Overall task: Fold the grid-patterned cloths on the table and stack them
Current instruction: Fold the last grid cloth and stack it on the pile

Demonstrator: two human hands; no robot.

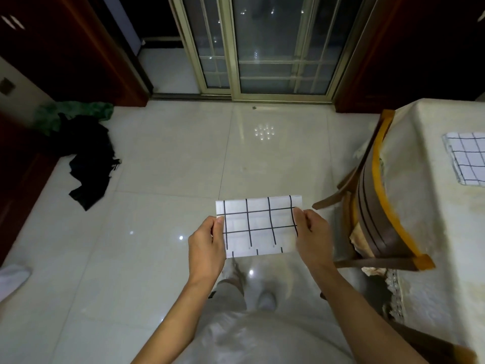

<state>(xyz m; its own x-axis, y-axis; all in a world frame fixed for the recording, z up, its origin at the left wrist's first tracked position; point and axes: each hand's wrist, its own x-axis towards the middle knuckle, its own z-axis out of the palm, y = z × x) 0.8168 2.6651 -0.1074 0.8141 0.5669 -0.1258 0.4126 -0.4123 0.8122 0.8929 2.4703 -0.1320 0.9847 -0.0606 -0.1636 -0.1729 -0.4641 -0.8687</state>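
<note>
A white cloth with a black grid (259,227) hangs folded in the air above the floor, in front of me. My left hand (207,243) pinches its left edge and my right hand (312,232) pinches its right edge, so it is stretched flat between them. On the table (433,206) at the right lies a stack of folded grid-patterned cloths (467,158), cut off by the frame's edge. Both hands are well left of the table.
A wooden chair (375,206) is pushed against the table's near side, between me and the stack. Dark and green clothing (84,148) lies on the tiled floor at the left. Glass sliding doors (262,48) stand ahead.
</note>
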